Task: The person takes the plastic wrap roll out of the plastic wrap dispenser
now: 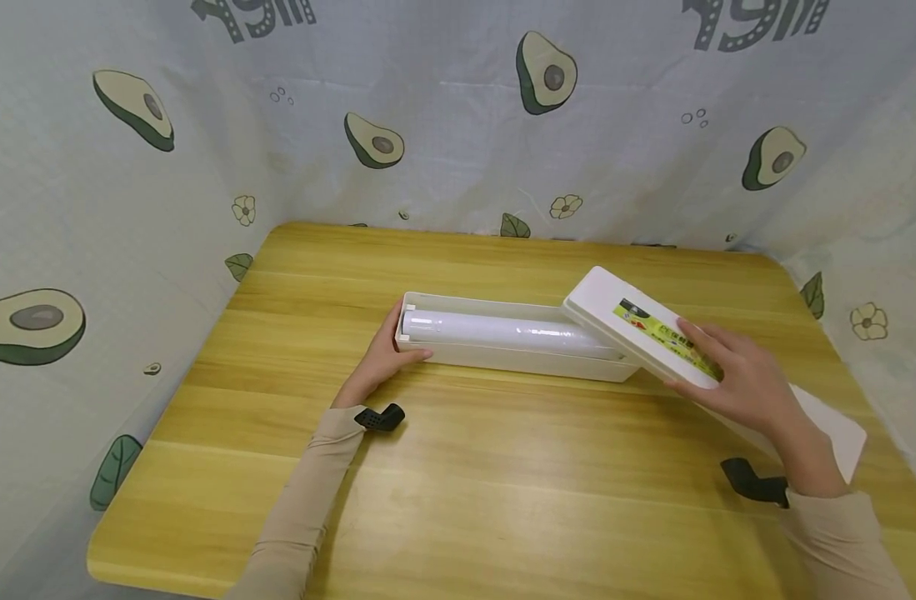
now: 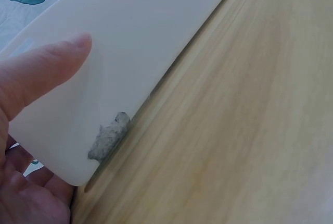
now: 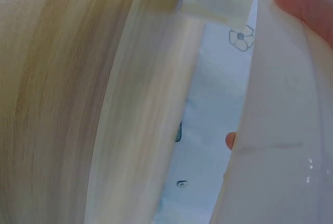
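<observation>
A long white plastic box (image 1: 503, 358) lies on the table with its top uncovered. Inside it rests a white roll (image 1: 495, 331), shiny like cling film. My left hand (image 1: 382, 362) grips the box's left end, thumb on the front wall and fingers round the end. In the left wrist view, a grey torn patch (image 2: 110, 136) marks that wall near the bottom corner. My right hand (image 1: 746, 379) holds the long white lid (image 1: 600, 292), which bears a yellow-green printed label (image 1: 656, 333). The tilted lid slants down to the right, its far end overlapping the box's right end.
A wooden table (image 1: 518, 500) carries the box. Behind and beside it hangs a pale curtain (image 1: 458, 75) with avocado prints. Black wrist cameras sit on the left wrist (image 1: 381, 417) and right wrist (image 1: 753, 483).
</observation>
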`<state>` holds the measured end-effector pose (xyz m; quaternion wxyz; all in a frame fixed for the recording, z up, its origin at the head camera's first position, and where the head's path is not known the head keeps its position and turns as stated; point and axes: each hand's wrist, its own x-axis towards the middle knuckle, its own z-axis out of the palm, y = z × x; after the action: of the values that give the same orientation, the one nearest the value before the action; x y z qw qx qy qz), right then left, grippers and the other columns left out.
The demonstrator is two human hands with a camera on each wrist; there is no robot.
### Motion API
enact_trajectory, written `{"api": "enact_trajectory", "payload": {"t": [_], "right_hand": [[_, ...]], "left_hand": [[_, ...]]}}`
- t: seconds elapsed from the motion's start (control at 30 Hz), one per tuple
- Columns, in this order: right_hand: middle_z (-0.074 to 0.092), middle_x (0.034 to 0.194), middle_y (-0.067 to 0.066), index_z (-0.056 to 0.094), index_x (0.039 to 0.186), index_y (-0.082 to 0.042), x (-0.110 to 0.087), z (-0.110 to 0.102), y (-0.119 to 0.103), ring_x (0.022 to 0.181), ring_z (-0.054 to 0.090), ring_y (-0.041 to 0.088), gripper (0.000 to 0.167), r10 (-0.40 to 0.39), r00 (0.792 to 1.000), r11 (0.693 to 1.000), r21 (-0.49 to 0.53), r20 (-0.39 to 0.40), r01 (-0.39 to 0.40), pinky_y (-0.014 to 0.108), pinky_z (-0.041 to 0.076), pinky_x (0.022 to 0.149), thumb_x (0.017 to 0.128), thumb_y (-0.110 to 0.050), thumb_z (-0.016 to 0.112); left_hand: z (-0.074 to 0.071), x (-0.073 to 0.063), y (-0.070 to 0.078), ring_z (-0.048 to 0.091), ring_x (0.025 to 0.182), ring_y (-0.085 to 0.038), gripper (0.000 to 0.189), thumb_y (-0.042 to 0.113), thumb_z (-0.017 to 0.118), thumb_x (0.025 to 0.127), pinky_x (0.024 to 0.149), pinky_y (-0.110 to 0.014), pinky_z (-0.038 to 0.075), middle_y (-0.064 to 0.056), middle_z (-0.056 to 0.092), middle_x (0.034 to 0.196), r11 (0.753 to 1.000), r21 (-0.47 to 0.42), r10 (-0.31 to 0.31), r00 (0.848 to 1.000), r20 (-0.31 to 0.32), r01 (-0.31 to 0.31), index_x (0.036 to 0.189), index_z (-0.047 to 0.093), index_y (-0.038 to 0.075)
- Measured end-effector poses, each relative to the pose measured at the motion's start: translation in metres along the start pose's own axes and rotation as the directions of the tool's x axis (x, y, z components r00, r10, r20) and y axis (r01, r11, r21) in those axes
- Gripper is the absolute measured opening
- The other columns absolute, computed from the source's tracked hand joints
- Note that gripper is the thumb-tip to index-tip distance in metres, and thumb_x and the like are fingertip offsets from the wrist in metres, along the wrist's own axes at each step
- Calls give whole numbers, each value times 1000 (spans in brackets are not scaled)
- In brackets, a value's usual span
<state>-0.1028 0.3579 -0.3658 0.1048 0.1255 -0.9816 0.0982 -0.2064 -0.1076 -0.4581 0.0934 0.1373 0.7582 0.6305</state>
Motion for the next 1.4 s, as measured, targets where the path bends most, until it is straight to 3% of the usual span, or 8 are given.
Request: {"api": "enact_trajectory", "payload": {"t": [0.4,0.63,1.07,1.33,1.4], "right_hand": [[50,127,31,29,148,-23,-3,0,1,107,47,48,93,20,1000,1000,-4,4,-20,62,38,79,70,-40,77],[50,127,31,28,148,-23,-3,1,3,107,46,48,94,27,1000,1000,-8,9,-27,62,38,78,70,-41,77],[50,126,32,27,148,-22,-6,-1,11,105,47,48,95,33,999,999,-13,-11,-33,60,39,75,70,-41,77],[52,124,32,29,148,-21,-6,-2,13,103,49,48,95,27,999,1000,-14,-33,-28,59,39,74,69,-41,77],[51,124,33,28,148,-21,-6,-2,14,103,48,48,95,36,999,999,-15,-28,-36,59,39,74,70,-41,77]], "left_hand": [[0,-5,14,40,123,-34,98,-2,71,77,105,-46,35,-20,32,146,999,-34,-26,1000,13,27,152,9,13],[0,-1,4,42,122,-31,99,2,73,77,104,-44,36,-15,35,145,1000,-18,-16,1000,0,16,152,11,20],[1,-1,-5,46,116,-27,100,2,74,76,97,-32,42,-15,37,143,1000,8,17,1000,-15,-17,152,12,20],[1,0,0,43,121,-31,100,0,73,77,103,-42,37,-16,34,146,1000,-1,-5,1000,-8,5,152,10,19],[1,-2,7,43,121,-32,99,-2,72,77,103,-43,37,-18,33,146,1000,-5,-13,1000,0,13,152,10,16]]}}
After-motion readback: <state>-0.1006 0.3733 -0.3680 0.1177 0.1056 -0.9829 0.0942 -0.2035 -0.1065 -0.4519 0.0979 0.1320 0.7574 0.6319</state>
